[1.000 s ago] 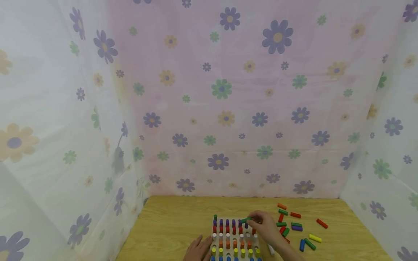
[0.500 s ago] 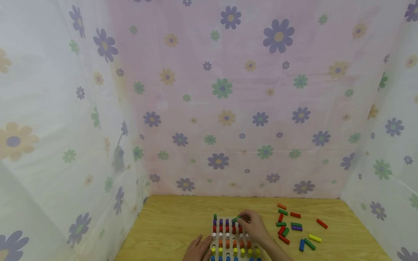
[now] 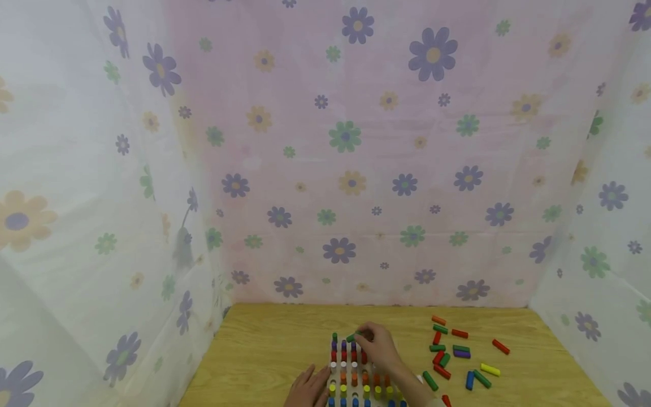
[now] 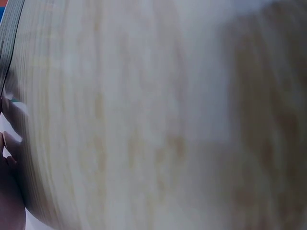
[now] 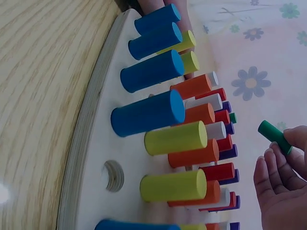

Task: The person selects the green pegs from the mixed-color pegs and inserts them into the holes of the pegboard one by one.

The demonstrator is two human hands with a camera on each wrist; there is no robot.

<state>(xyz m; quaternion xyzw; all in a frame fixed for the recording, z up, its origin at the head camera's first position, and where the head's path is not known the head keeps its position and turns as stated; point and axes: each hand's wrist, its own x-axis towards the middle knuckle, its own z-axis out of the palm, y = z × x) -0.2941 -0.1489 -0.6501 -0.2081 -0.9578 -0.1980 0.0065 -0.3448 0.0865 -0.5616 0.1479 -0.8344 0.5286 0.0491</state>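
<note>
A wooden pegboard (image 5: 91, 191) carries rows of upright pegs in blue, yellow, orange, white, red and purple. At its far left corner stands one green peg (image 3: 334, 337). My right hand (image 3: 378, 346) pinches another green peg (image 5: 274, 135) between thumb and fingers, tilted above the far end of the board, just right of the standing one. Along the board's left edge lies my left hand (image 3: 309, 387), its fingers extended and touching the side. Only a dark bit of the left hand shows at the left wrist view's edge. My right forearm hides the board's right side.
Loose pegs in several colours lie scattered to the right on the wooden table (image 3: 274, 339), among them a yellow peg (image 3: 490, 369), a blue peg (image 3: 470, 380) and a red peg (image 3: 500, 346). Flower-printed sheeting (image 3: 305, 169) walls the table at the back and both sides.
My right hand has moved left along the board's far end with the green peg in its fingers. Loose pegs that the forearm covered now show. The left hand stays in place.
</note>
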